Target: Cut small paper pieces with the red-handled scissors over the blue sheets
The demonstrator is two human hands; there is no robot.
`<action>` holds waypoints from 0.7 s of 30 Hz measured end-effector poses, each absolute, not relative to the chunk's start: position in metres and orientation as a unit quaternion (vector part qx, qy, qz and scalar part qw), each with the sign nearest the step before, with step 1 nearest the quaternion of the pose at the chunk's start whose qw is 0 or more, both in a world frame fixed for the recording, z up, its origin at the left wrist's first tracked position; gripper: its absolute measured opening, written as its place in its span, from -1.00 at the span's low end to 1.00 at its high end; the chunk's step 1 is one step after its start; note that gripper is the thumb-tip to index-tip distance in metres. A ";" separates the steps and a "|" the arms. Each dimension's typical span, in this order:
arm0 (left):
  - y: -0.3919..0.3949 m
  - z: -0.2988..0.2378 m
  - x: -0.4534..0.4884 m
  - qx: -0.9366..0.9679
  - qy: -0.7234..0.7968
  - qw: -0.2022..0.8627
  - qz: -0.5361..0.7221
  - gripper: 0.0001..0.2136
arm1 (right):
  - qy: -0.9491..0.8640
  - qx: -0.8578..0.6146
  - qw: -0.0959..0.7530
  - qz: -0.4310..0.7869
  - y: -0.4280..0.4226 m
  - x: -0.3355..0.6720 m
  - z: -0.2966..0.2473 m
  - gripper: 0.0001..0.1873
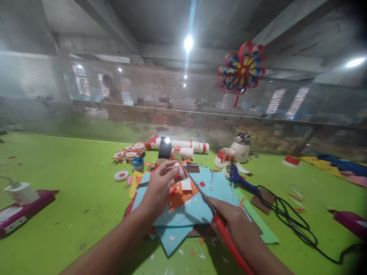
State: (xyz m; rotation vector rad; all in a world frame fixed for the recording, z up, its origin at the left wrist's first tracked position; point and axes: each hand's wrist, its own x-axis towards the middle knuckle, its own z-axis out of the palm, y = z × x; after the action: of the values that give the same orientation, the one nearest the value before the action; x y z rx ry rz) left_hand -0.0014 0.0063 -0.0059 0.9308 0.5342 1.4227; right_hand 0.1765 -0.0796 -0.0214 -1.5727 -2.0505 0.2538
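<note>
My left hand (160, 187) is pinched on a small white and red paper piece (180, 170), held up over a pile of coloured paper sheets (197, 210). My right hand (233, 225) grips red-handled scissors (213, 214); their blades point up and left, with the tips right at the paper piece. Blue, orange and teal sheets lie under both hands, with small paper scraps scattered around them.
A blue glue gun (239, 179) with a black cord (292, 221) lies to the right on the green table (65, 179). Red and white paper rolls (186, 147), round paper discs (127, 152), a phone (165, 148) and a white pot (241, 147) stand behind. Pink cases (17, 214) sit at both sides. A paper pinwheel (242, 70) hangs on the mesh wall.
</note>
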 end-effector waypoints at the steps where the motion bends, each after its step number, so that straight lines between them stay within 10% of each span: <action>1: 0.006 -0.005 -0.002 0.400 0.235 0.633 0.620 -0.76 | -0.760 -0.586 0.267 0.091 -0.079 0.177 -0.022 -0.57; 21: 0.007 -0.004 -0.002 0.412 0.252 0.625 0.614 -0.73 | -0.766 -0.595 0.230 0.070 -0.079 0.183 -0.026 -0.54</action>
State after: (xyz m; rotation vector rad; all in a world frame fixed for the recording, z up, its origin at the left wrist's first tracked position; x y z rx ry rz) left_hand -0.0020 0.0068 -0.0036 0.9460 0.5774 1.4083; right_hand 0.1825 -0.0791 -0.0259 -1.6380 -2.1085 0.1937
